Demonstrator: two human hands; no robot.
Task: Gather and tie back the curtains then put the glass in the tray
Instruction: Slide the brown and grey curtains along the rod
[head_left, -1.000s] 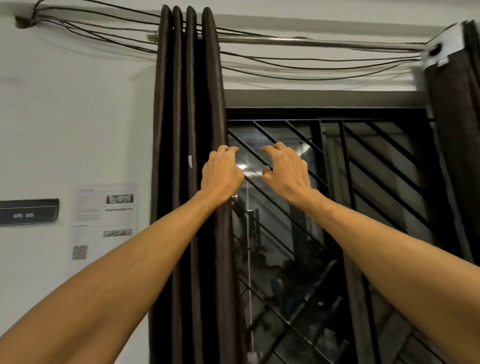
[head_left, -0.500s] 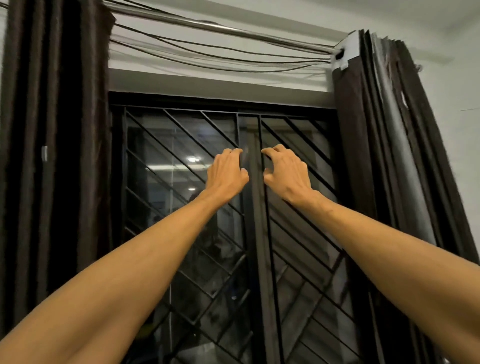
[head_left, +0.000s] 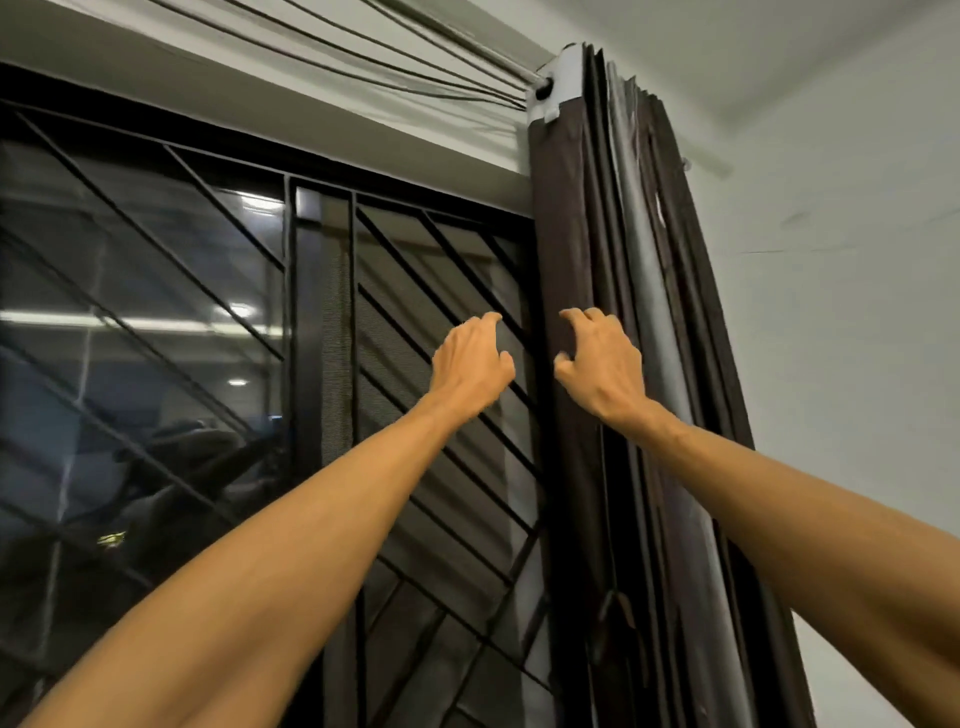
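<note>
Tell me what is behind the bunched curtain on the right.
The dark brown curtain hangs over the right edge of the window grille and the white wall beside it. Whatever frame or wall lies directly behind its folds is covered.

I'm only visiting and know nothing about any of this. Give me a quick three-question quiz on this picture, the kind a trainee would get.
1. True or false: the curtain hangs bunched at the right end of the rod.
2. What is directly behind the left hand? A) the window grille B) a mirror C) a shelf
3. Fill in: the ____ hand is in front of the curtain's folds.

Key: 1 true. 2 A. 3 right: the right hand overlaps the folds.
</note>
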